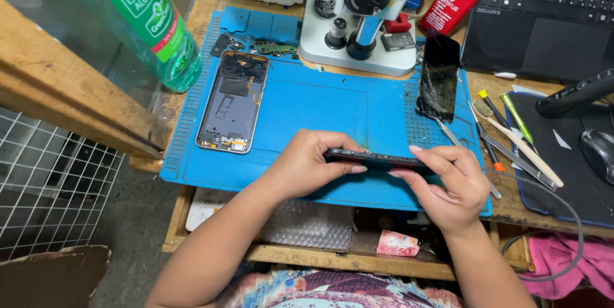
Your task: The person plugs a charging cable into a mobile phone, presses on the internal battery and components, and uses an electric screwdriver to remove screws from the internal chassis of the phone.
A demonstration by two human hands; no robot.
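Both hands hold one thin dark phone (374, 158) edge-on above the front of a blue work mat (320, 100). My left hand (307, 164) grips its left end, thumb under and fingers over. My right hand (444, 183) pinches its right end. An opened phone shell (232, 102) with bare insides lies flat on the mat's left part. A cracked black screen panel (439, 78) rests at the mat's right edge, apart from both hands.
A microscope stand (358, 33) sits at the mat's back edge. A green clear bottle (137, 17) stands far left. A red bottle (453, 0), a laptop (543, 20), tweezers and brushes (511, 142) and a mouse (598, 151) crowd the right. Bubble wrap (307, 225) lies on the shelf below.
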